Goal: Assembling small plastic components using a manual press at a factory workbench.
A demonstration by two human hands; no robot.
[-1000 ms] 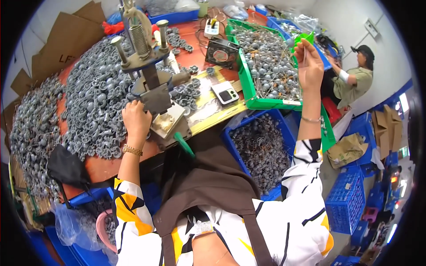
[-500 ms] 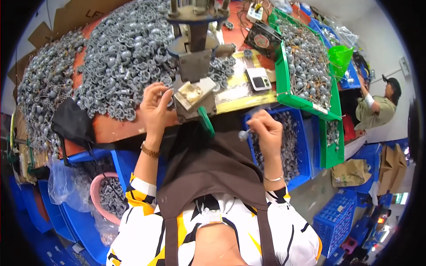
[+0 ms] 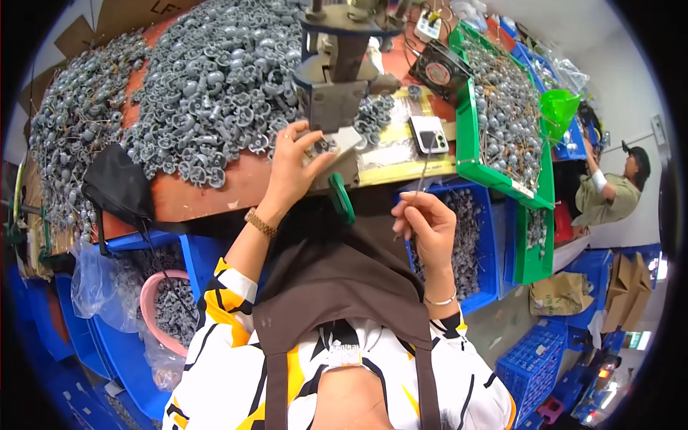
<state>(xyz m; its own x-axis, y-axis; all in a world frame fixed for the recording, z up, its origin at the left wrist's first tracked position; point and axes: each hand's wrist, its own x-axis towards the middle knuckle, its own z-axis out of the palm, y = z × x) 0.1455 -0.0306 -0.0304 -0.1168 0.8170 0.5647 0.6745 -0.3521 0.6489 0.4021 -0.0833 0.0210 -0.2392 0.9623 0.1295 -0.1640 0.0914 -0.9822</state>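
My left hand is at the fixture block under the press. Its thumb and forefinger close around a small grey plastic part on the block, and the fingers partly hide it. To the right, over the apron, my right hand pinches a thin metal rod. The rod points up and away from me; its lower end is mostly hidden by the curled fingers. A green loop handle hangs at the table edge between my hands.
A large heap of grey plastic parts covers the table's left. Green trays of ball-ended rods stand right, past a white phone and a black fan. Below are a blue bin and a pink basket. A co-worker is far right.
My left hand has moved right onto the fixture block, with a grey part there between its fingers. My right hand has turned the rod upright; the grey ball seen below it is out of sight.
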